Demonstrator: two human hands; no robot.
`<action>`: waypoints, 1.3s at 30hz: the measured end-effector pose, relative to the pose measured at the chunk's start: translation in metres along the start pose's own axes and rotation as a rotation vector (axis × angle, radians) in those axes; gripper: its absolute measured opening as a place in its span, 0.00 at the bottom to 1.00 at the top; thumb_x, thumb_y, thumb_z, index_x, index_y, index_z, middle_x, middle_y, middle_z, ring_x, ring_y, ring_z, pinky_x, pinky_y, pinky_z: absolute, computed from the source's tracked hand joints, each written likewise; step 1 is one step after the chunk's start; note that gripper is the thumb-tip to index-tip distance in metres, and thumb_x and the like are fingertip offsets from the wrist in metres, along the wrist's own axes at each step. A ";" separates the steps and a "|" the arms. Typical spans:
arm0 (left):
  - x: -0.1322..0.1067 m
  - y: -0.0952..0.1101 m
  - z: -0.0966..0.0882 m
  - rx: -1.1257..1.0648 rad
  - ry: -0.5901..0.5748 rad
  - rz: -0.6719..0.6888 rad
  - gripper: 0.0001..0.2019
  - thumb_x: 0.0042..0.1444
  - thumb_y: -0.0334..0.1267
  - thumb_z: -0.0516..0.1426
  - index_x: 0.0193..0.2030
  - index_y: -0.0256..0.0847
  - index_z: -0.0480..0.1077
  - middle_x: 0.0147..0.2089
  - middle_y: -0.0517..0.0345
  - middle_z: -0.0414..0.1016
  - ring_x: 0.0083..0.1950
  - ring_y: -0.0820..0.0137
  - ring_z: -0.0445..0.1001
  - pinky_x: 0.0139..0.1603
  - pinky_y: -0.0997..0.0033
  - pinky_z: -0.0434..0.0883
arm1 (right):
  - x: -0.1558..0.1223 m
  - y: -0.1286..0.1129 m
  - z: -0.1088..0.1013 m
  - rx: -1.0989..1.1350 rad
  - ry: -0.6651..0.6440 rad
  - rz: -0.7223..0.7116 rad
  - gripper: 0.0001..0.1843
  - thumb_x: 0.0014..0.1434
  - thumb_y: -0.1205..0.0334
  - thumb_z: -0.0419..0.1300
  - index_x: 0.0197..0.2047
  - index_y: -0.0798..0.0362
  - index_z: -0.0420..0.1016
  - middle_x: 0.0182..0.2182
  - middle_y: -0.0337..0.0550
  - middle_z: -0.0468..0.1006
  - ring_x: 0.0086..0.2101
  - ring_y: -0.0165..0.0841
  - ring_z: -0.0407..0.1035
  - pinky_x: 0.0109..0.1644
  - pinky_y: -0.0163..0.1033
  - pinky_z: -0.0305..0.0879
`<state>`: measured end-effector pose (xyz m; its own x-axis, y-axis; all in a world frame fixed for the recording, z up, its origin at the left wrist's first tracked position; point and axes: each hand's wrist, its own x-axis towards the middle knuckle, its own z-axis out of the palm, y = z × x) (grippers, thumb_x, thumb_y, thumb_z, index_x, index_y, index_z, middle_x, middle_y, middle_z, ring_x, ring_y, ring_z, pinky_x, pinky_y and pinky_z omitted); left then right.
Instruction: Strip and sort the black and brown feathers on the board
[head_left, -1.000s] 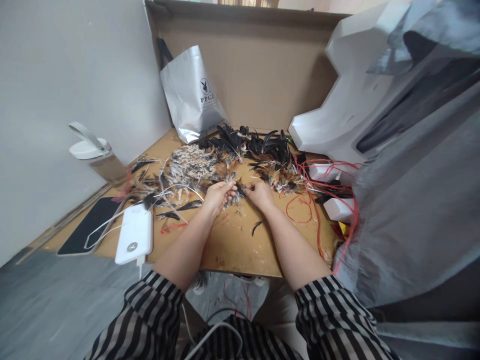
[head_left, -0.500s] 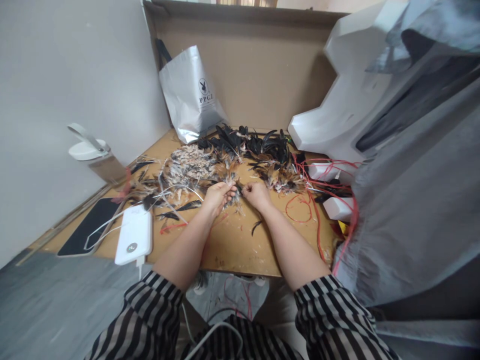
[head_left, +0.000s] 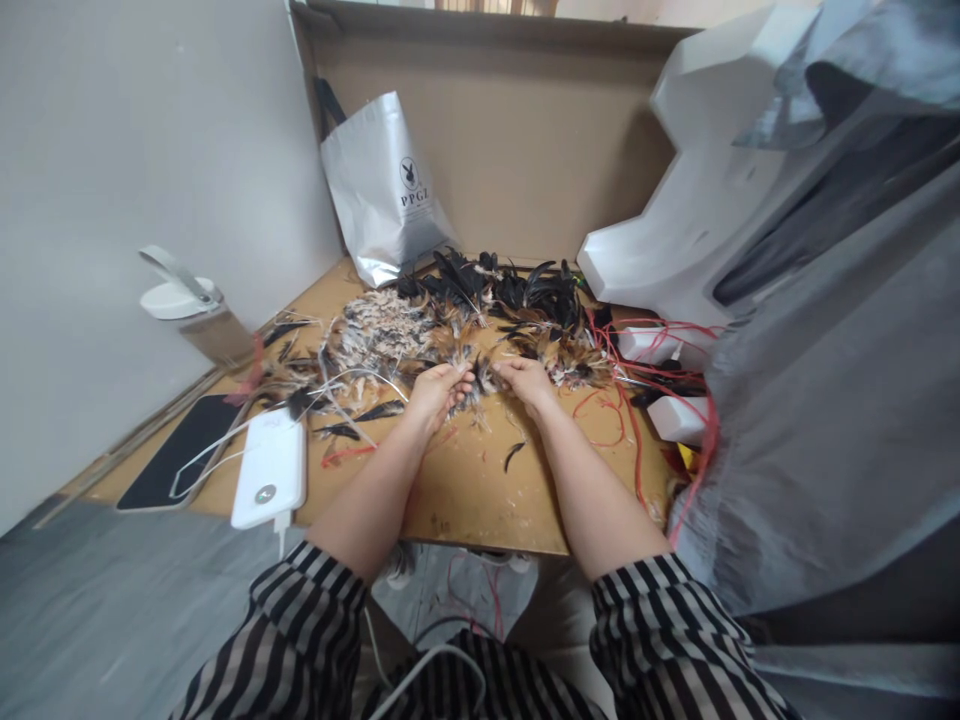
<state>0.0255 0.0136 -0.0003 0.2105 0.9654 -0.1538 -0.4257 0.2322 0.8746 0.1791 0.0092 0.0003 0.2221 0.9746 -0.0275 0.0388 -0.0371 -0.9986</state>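
Note:
My left hand (head_left: 441, 392) is closed in a pinch on a small bunch of feathers (head_left: 471, 388), brown, dark and pale, just above the table. Close by on the right, my right hand (head_left: 527, 384) has thumb and forefinger pinched at a brownish feather (head_left: 488, 378); its exact shape is hard to make out. Behind both hands lie a heap of pale, fluffy feathers (head_left: 382, 330), a row of long black feathers (head_left: 529, 290) and a cluster of brown feathers (head_left: 566, 358). One curved dark feather (head_left: 514, 457) lies by itself on the table (head_left: 480, 500).
To the left are a white power bank (head_left: 270, 470) with cables, a dark phone (head_left: 176, 455) and a lidded cup (head_left: 210, 325). A silver bag (head_left: 382, 200) stands behind. Red string (head_left: 634, 440) tangles around white plugs (head_left: 679, 418) at right, beside grey cloth (head_left: 825, 400).
My right hand has shifted slightly right and away from the left, its fingers now more stretched out in the pinch. The left hand stays in place with its feathers.

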 end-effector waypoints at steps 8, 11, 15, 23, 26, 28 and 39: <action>0.000 -0.001 0.000 0.009 -0.017 -0.010 0.09 0.44 0.35 0.63 0.31 0.31 0.72 0.26 0.55 0.74 0.21 0.81 0.69 0.17 0.85 0.62 | 0.000 -0.007 0.000 0.360 -0.085 0.078 0.14 0.34 0.60 0.67 0.26 0.57 0.72 0.22 0.39 0.75 0.18 0.23 0.61 0.19 0.28 0.53; -0.001 -0.001 0.000 0.023 -0.032 -0.029 0.09 0.44 0.35 0.63 0.30 0.31 0.72 0.28 0.53 0.75 0.21 0.81 0.69 0.18 0.85 0.62 | -0.005 -0.012 0.006 0.404 -0.116 0.039 0.14 0.35 0.60 0.67 0.27 0.56 0.72 0.23 0.39 0.75 0.19 0.23 0.62 0.20 0.28 0.55; -0.002 -0.002 0.000 0.040 -0.073 -0.056 0.09 0.45 0.35 0.62 0.31 0.31 0.72 0.30 0.50 0.76 0.23 0.79 0.71 0.19 0.84 0.63 | -0.009 -0.011 0.017 0.387 -0.104 -0.032 0.13 0.37 0.57 0.67 0.26 0.56 0.73 0.16 0.34 0.69 0.18 0.22 0.59 0.20 0.29 0.52; -0.001 -0.006 0.000 -0.007 -0.152 -0.074 0.08 0.47 0.34 0.62 0.31 0.31 0.71 0.29 0.52 0.76 0.24 0.79 0.72 0.21 0.84 0.64 | -0.016 -0.008 0.030 0.382 0.000 -0.080 0.14 0.36 0.56 0.66 0.26 0.56 0.72 0.18 0.34 0.70 0.19 0.23 0.59 0.24 0.31 0.55; -0.002 -0.006 0.001 -0.028 -0.143 -0.064 0.08 0.45 0.34 0.62 0.28 0.31 0.70 0.26 0.54 0.74 0.23 0.80 0.71 0.21 0.84 0.64 | -0.015 -0.006 0.031 0.343 0.019 -0.086 0.15 0.37 0.55 0.65 0.28 0.55 0.72 0.20 0.35 0.71 0.20 0.24 0.60 0.26 0.32 0.56; -0.002 -0.006 0.002 -0.026 -0.141 -0.057 0.08 0.44 0.34 0.63 0.27 0.30 0.71 0.25 0.55 0.73 0.23 0.80 0.70 0.21 0.84 0.64 | -0.015 -0.004 0.032 0.333 0.025 -0.089 0.15 0.37 0.55 0.64 0.28 0.55 0.72 0.21 0.35 0.71 0.21 0.24 0.60 0.26 0.32 0.57; -0.004 -0.003 0.003 0.029 -0.092 -0.016 0.10 0.41 0.36 0.65 0.28 0.31 0.72 0.23 0.57 0.71 0.21 0.82 0.66 0.20 0.84 0.62 | -0.011 -0.007 0.023 0.311 0.073 -0.101 0.14 0.39 0.54 0.63 0.28 0.55 0.71 0.17 0.33 0.68 0.18 0.23 0.57 0.23 0.31 0.53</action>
<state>0.0288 0.0086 -0.0010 0.2972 0.9464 -0.1263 -0.3960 0.2425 0.8857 0.1543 0.0040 0.0061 0.3016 0.9512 0.0645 -0.2325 0.1390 -0.9626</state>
